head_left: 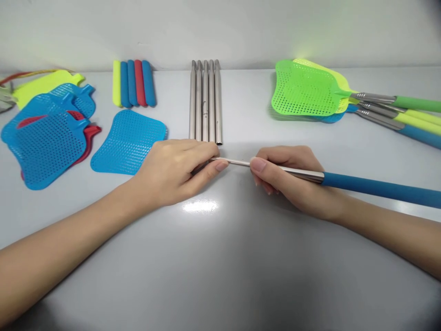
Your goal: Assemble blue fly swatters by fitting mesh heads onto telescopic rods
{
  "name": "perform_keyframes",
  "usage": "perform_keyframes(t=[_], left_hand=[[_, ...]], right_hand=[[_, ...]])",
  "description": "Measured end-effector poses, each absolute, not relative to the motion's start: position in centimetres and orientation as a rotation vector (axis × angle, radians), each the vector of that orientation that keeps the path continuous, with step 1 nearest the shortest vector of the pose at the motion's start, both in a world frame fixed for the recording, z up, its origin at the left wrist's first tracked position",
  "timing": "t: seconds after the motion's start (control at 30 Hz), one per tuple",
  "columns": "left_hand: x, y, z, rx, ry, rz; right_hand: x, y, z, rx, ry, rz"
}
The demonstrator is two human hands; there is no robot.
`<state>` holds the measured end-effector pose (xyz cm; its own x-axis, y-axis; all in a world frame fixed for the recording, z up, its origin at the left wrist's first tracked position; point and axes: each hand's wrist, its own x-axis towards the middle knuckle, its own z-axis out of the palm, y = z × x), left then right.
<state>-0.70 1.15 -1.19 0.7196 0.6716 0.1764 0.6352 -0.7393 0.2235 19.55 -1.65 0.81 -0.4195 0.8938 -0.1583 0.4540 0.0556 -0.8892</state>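
My right hand (pixel 289 177) is closed around a telescopic metal rod (pixel 303 174), with its thumb and fingers near where the rod narrows. A blue sleeve-like grip (pixel 379 187) covers the rod's thick right part and runs out of the frame. My left hand (pixel 186 172) pinches the thin left end of the same rod between thumb and fingers. Just left of that hand lies a blue perforated fly swatter head (pixel 129 142), its right side partly covered by the hand. Whether it joins the rod is hidden.
Blue, red and yellow swatter heads (pixel 51 149) overlap at the left. Several coloured grips (pixel 134 83) and several bare metal tubes (pixel 206 101) lie in rows near the wall. At the right, fly swatters with handles (pixel 306 89) are stacked on the grey table (pixel 220 276).
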Motion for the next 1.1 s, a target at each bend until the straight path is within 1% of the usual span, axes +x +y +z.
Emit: perform_keyframes(t=[0.57, 0.87, 1.1], left_hand=[[-0.63, 1.04, -1.15, 2.710, 1.122, 0.364], [-0.56, 0.93, -1.02, 2.772, 1.160, 0.298], [-0.59, 0.95, -1.13, 2.784, 1.152, 0.328]], right_hand=[[19.57, -1.63, 0.98, -1.349, -1.884, 1.381], [19.58, -1.62, 0.98, -1.344, -1.889, 1.349], [19.46, -1.58, 0.98, -1.327, -1.893, 1.337]])
